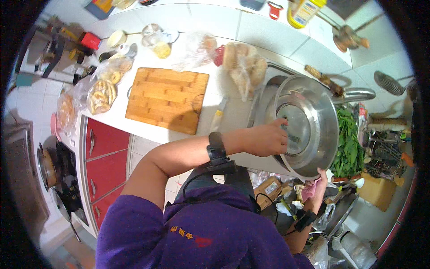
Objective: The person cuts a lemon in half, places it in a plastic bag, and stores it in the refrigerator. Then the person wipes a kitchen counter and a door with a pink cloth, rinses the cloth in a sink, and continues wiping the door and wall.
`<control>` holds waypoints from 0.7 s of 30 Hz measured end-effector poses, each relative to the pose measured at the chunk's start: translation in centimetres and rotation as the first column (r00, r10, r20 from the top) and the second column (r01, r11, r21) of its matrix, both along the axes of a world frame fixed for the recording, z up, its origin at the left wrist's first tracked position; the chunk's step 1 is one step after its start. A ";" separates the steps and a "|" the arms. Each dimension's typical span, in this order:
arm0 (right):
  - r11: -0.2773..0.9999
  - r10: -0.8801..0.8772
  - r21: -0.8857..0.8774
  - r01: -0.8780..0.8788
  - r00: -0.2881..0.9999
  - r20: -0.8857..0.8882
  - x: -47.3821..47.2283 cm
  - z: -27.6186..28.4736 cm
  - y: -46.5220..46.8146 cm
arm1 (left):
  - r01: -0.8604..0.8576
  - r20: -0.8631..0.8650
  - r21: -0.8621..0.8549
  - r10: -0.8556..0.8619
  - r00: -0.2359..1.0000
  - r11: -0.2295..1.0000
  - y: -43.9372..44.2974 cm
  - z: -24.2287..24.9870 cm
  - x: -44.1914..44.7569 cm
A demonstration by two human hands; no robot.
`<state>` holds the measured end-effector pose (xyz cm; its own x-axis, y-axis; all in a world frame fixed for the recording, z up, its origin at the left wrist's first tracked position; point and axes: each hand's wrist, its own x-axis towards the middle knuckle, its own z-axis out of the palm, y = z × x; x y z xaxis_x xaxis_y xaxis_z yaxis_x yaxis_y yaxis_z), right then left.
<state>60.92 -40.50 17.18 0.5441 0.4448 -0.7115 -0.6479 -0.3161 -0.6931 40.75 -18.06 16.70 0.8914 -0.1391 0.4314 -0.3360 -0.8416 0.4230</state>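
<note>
A large stainless steel basin (324,134) is tilted over the sink (258,107), its inside facing me. My left hand (268,139) reaches over its near left side with curled fingers. Small dark green scraps (294,137) lie on the basin's bottom beside those fingers; whether the fingers pinch any is hidden. At the lower rim, my right hand (321,186) grips the basin, and a pink cloth (310,191) is bunched in the same hand.
A bamboo cutting board (166,99) and a knife (218,116) lie on the counter left of the sink. Leafy greens (347,144) are heaped right of the basin. Bagged food (102,95) sits at the left, a faucet (356,94) behind the basin.
</note>
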 end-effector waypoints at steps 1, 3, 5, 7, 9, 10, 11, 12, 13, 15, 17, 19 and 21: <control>0.998 -0.062 0.015 0.061 0.994 0.086 -1.2 1.1 0.1 | -0.036 0.055 -0.014 0.037 0.998 0.999 0.3 0.9 -1.6; 0.998 -0.017 0.068 0.003 0.979 0.205 -3.7 2.9 1.4 | -0.092 0.088 -0.001 0.092 0.992 0.996 1.2 2.6 -5.7; 0.996 0.026 0.071 -0.052 0.944 0.329 -6.9 4.4 4.0 | -0.198 0.129 0.037 0.191 0.973 0.980 2.4 4.0 -10.5; 0.975 0.152 0.098 -0.200 0.919 0.364 -10.2 5.4 7.4 | -0.350 0.149 0.098 0.334 0.931 0.932 3.0 5.1 -15.9; 0.964 0.240 0.025 -0.263 0.912 0.333 -14.0 5.7 10.7 | -0.512 0.147 0.108 0.495 0.856 0.852 2.9 5.5 -21.3; 0.941 0.299 0.058 -0.333 0.899 0.320 -15.9 5.4 12.5 | -0.576 0.137 0.085 0.563 0.815 0.813 2.7 5.6 -23.8; 0.912 0.356 0.090 -0.399 0.882 0.308 -17.8 5.1 14.1 | -0.637 0.125 0.061 0.627 0.769 0.769 2.3 5.4 -26.0; 0.903 0.375 0.113 -0.415 0.888 0.266 -19.7 4.6 15.4 | -0.663 0.094 0.063 0.657 0.748 0.746 2.0 5.2 -28.2; 0.893 0.394 0.137 -0.428 0.892 0.220 -21.4 4.0 16.5 | -0.688 0.061 0.066 0.685 0.726 0.723 1.6 4.9 -30.2; 0.832 0.511 0.158 -0.531 0.846 0.155 -24.2 2.6 18.8 | -0.735 0.012 0.045 0.736 0.677 0.676 0.8 4.0 -33.2; 0.783 0.590 0.171 -0.598 0.801 0.099 -26.4 0.9 20.3 | -0.781 -0.025 -0.013 0.780 0.625 0.625 -0.1 2.8 -35.6; 0.758 0.635 0.137 -0.638 0.769 0.072 -27.8 -0.8 21.3 | -0.815 -0.041 -0.014 0.814 0.580 0.580 -0.3 1.5 -37.0; 0.738 0.666 0.067 -0.672 0.740 0.094 -28.5 -2.3 22.0 | -0.842 -0.040 -0.016 0.842 0.539 0.539 -0.1 0.2 -37.9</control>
